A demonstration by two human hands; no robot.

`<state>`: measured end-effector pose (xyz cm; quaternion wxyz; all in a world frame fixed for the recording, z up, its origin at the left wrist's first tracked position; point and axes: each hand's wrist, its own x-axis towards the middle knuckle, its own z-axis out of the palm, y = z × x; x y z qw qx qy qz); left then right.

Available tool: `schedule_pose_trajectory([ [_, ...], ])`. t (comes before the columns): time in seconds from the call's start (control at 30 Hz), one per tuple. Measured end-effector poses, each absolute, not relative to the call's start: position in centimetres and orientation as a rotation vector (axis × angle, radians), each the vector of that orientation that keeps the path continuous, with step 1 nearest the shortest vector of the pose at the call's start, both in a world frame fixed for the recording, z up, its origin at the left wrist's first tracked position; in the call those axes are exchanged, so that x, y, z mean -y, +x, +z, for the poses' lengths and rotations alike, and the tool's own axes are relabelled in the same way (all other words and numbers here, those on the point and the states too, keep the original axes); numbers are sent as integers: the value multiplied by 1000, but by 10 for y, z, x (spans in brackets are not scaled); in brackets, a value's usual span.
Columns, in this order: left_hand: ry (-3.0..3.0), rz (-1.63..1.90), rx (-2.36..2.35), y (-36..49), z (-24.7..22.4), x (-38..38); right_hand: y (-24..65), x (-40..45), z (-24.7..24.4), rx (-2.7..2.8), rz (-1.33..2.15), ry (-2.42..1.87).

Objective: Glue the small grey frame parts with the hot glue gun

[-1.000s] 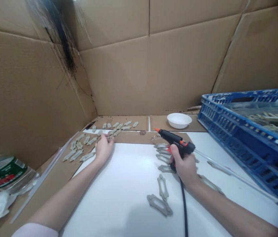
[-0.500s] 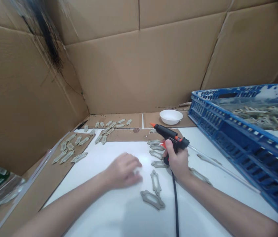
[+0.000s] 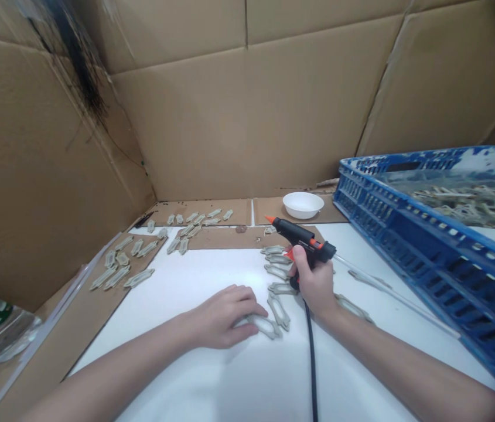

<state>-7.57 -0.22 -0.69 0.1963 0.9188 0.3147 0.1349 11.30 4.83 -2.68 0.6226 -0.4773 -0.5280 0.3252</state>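
Observation:
My right hand (image 3: pixel 315 284) is wrapped round the handle of a black and orange hot glue gun (image 3: pixel 293 233). Its orange nozzle points to the upper left, and a clear glue stick (image 3: pixel 388 288) sticks out of its back. My left hand (image 3: pixel 232 316) has thumb and fingers closed on the left end of a flat grey oval frame piece (image 3: pixel 266 327) lying on the white board (image 3: pixel 194 381). A second grey frame piece (image 3: pixel 279 310) lies just beyond it, close to touching. More such pieces (image 3: pixel 276 271) form a column left of the glue gun, partly behind my right hand.
A blue plastic crate (image 3: pixel 388 234) full of similar pieces stands at the right. At the back is a white bowl (image 3: pixel 303 206). Small grey pieces (image 3: pixel 118 276) lie on cardboard strips at the left and back. A black cord (image 3: pixel 311 363) runs down the board. Cardboard walls (image 3: pixel 247 123) enclose the place.
My left hand has come down on the lower frame piece, which has shifted up and slightly left, near its neighbour. My right hand still holds the glue gun in about the same spot.

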Motion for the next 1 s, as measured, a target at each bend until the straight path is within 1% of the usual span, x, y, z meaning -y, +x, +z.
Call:
schedule_pose_trajectory([
  [0.27,1870,786,-1395,-79,-14,-15,113,-47,-25,1229,740,-1129],
  [0.4,1315,1048,-1355,-79,-19,-19,114,-45,-28,1309,697,-1212],
  [0.5,1043,1148,-1298,-80,-19,-20,116,-43,-32,1461,576,-1246],
  [0.57,950,1194,-1285,-81,-18,-21,117,-43,-33,1617,419,-1160],
  [0.73,895,1274,-1218,-80,-18,-21,117,-45,-31,2065,77,-750],
  [1.0,929,1297,-1305,-75,-16,-13,119,-46,-32,2279,-169,-542],
])
